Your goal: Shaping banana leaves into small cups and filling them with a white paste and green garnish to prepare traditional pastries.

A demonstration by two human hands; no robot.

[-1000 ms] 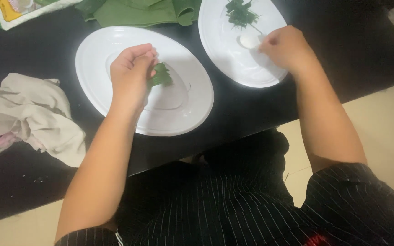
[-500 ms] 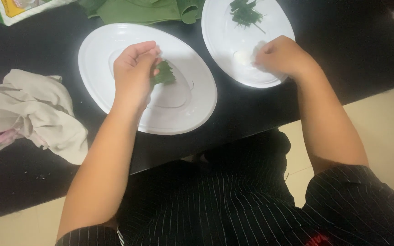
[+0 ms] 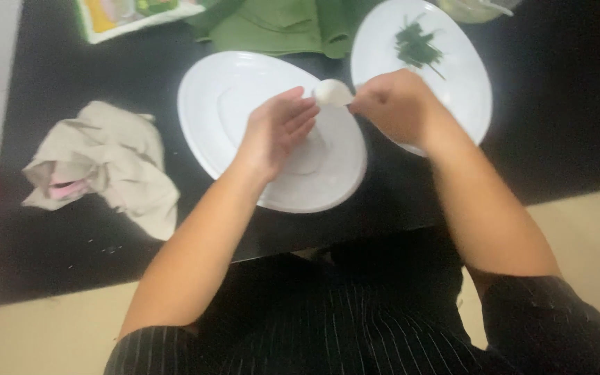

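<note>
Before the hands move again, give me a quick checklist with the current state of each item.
1. White piece pinched in right hand: ok.
2. Left hand open beside it, over the near white plate: ok.
3. Left hand touching the piece: cannot tell.
4. Chopped greens on the far plate: ok.
5. Crumpled beige cloth apart from the plates: ok.

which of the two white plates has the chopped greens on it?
The far plate, behind the right hand. A small heap of greens lies on it. The near plate, under the left hand, shows none.
</note>
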